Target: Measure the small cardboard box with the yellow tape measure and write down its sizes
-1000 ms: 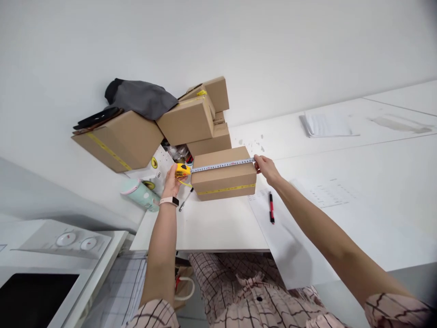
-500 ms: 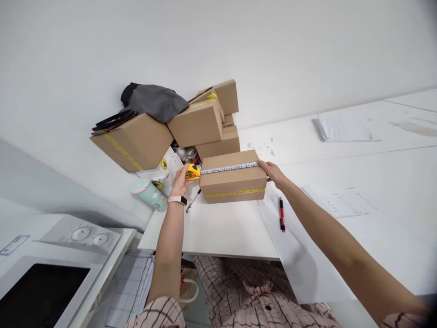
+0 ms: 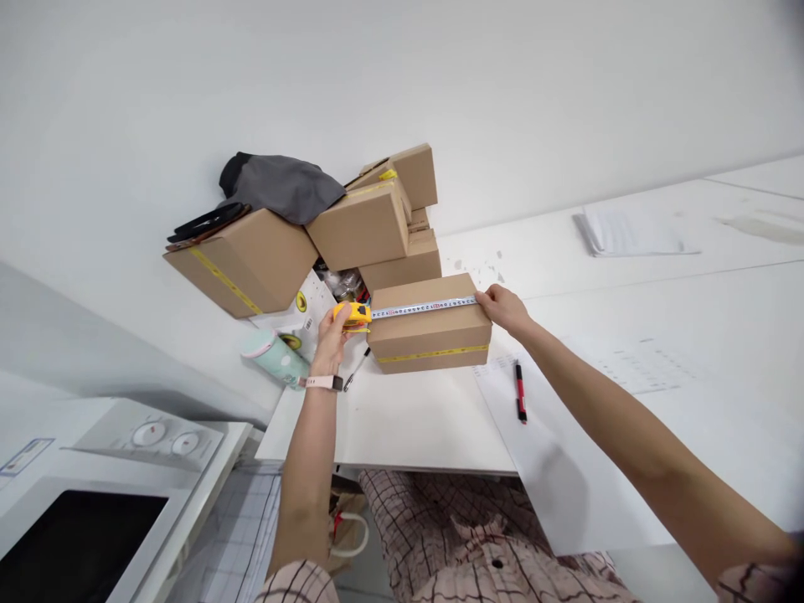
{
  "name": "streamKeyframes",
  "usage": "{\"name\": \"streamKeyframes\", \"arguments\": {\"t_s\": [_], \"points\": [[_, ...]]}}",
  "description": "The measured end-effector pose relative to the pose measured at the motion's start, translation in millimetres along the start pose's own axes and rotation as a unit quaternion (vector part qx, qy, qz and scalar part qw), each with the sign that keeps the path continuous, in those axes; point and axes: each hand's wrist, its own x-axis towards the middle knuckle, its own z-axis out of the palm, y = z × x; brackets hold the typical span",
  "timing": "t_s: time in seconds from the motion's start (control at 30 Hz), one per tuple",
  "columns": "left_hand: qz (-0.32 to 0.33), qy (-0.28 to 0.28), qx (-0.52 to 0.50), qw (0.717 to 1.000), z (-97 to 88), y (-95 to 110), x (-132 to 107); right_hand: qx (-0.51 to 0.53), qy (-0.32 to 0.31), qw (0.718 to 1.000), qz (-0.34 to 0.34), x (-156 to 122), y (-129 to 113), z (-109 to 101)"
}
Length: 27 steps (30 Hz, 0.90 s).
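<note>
Your pink checked clothes and your watch

You wear pale pink clothes [image 3: 440, 502] with thin dark lines that cross to make squares. They have short sleeves [image 3: 295, 584], a small frill [image 3: 477, 536] and a dark button [image 3: 497, 564] at the front. Just below your left hand [image 3: 332, 331], on the wrist, is a light pink watch [image 3: 322, 383].

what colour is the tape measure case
Yellow; the tape measure case shows best in the head view.

A plain white wall [image 3: 440, 75] fills the top of the frame. A white table [image 3: 691, 318] spreads across the right, brightly lit.
</note>
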Motion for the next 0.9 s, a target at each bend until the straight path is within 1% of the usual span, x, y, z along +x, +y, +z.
{"name": "streamKeyframes", "arguments": {"t_s": [0.07, 0.1, 0.17, 0.23, 0.3, 0.33, 0.4, 0.43, 0.5, 0.57, 0.67, 0.77, 0.9], "points": [[0.026, -0.046, -0.006, 0.999, 4.1, 6.6, -26.8, 0.034, 0.003, 0.999, -0.020, 1.5, -5.7, -5.2], [0.028, -0.070, -0.005, 0.997, 5.9, 7.5, -42.6, 0.064, 0.003, 0.997, -0.034, 1.8, -9.4, -8.1], [0.002, -0.117, 0.004, 0.993, 9.9, 1.5, -77.2, 0.120, -0.003, 0.990, -0.074, 0.1, -18.7, -13.6], [-0.050, -0.185, 0.017, 0.981, 15.8, -16.3, -112.8, 0.149, -0.027, 0.981, -0.123, -4.3, -30.1, -16.6], [-0.115, -0.256, 0.011, 0.960, 24.8, -42.4, -144.8, 0.142, -0.071, 0.971, -0.180, -9.4, -41.5, -14.8], [-0.137, -0.274, -0.011, 0.952, 30.7, -55.9, -157.9, 0.125, -0.098, 0.965, -0.210, -11.1, -46.6, -11.7], [-0.165, -0.281, -0.052, 0.944, 44.9, -77.1, -175.2, 0.068, -0.138, 0.954, -0.258, -10.2, -55.3, -2.0], [-0.165, -0.273, -0.070, 0.945, 52.9, -82.7, -178.7, 0.034, -0.145, 0.950, -0.273, -7.1, -59.0, 4.1], [-0.160, -0.242, -0.106, 0.951, 69.6, -82.4, -175.0, -0.030, -0.132, 0.952, -0.275, 3.9, -65.2, 16.9], [-0.173, -0.208, -0.142, 0.952, 85.4, -69.8, -160.3, -0.069, -0.101, 0.960, -0.253, 18.7, -69.7, 28.8], [-0.223, -0.173, -0.189, 0.941, 104.6, -44.5, -132.6, -0.082, -0.077, 0.967, -0.230, 39.3, -71.7, 42.8], [-0.262, -0.146, -0.218, 0.929, 118.3, -28.4, -115.4, -0.080, -0.083, 0.967, -0.229, 51.1, -67.3, 52.0], [-0.291, -0.112, -0.226, 0.923, 128.7, -23.4, -111.1, -0.122, -0.100, 0.958, -0.240, 55.8, -59.8, 57.8]]}}
